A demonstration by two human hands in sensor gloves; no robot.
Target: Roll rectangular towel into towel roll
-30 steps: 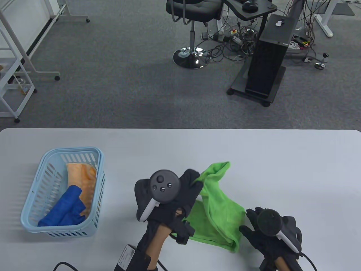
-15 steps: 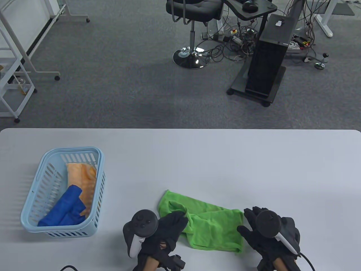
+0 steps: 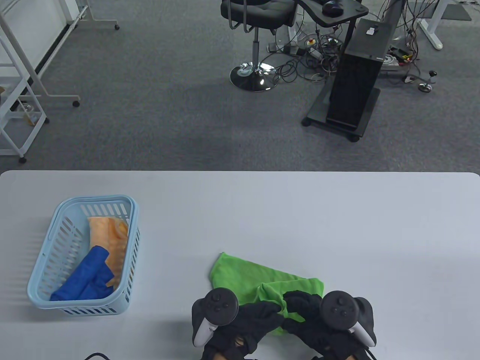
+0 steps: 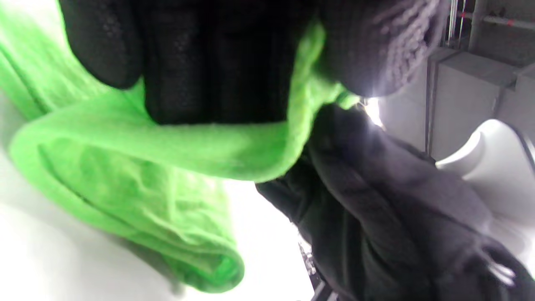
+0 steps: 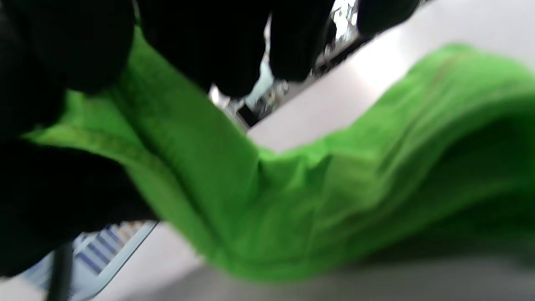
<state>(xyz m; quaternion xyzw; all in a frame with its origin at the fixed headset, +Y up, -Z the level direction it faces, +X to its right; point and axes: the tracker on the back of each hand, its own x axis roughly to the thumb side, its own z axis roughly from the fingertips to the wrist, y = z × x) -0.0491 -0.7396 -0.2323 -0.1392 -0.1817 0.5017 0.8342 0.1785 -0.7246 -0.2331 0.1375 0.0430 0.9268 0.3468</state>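
A bright green towel (image 3: 255, 275) lies crumpled on the white table (image 3: 300, 217) near the front edge. My left hand (image 3: 268, 311) and right hand (image 3: 296, 302) meet at the towel's near middle, and both grip its near edge. In the left wrist view my fingers (image 4: 209, 62) pinch a fold of the towel (image 4: 125, 184), which hangs in a loop above the table. In the right wrist view my fingers (image 5: 62, 50) hold the cloth (image 5: 334, 192), which sags down to the table.
A light blue plastic basket (image 3: 56, 258) stands at the left of the table and holds an orange towel (image 3: 110, 234) and a blue towel (image 3: 88, 275). Beyond the table's far edge are carpet, an office chair (image 3: 258, 15) and a black stand (image 3: 354, 86).
The left hand brought the lifted towel down onto the table, then moved right. The right hand moved left from the towel's right end. Both now grip the near edge side by side.
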